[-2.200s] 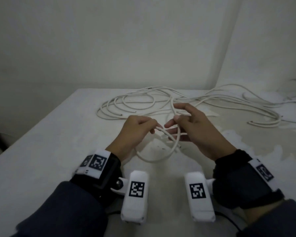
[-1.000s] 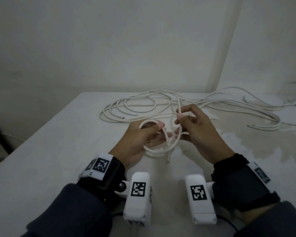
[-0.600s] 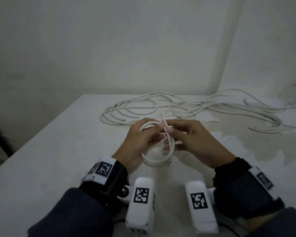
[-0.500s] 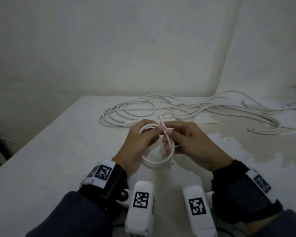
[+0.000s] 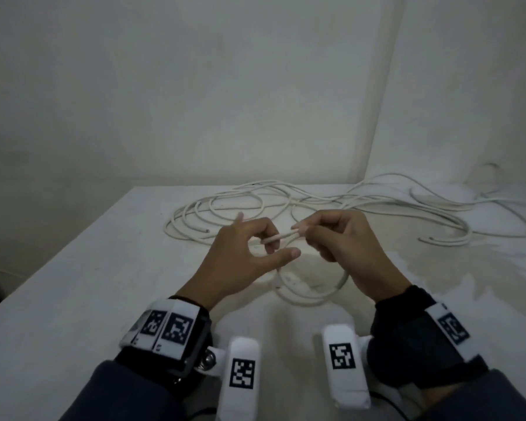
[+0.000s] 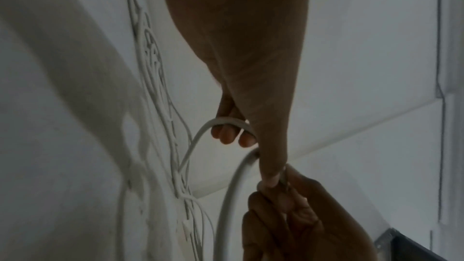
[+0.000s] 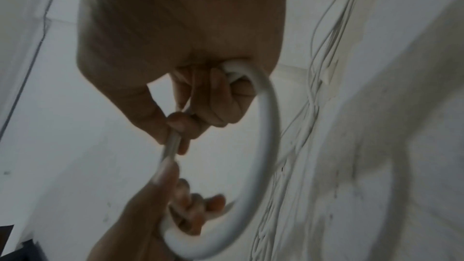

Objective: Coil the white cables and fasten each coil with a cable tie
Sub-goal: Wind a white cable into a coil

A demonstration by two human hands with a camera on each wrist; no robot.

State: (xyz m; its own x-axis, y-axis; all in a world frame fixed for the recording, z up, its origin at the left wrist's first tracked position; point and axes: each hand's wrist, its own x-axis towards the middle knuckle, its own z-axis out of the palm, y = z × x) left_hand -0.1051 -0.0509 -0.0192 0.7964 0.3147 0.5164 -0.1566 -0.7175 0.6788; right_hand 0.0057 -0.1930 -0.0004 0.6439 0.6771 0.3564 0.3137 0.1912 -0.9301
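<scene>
White cable [image 5: 281, 237] between pinching hands (both).

White cable [image 5: 281, 237] looped, pinched between both hands above table.

the cable [image 5: 281, 236] looks like smooth white plastic with a faint sheen. the table [image 5: 58, 299] is matt white, stained and patchy on its right side.
</scene>
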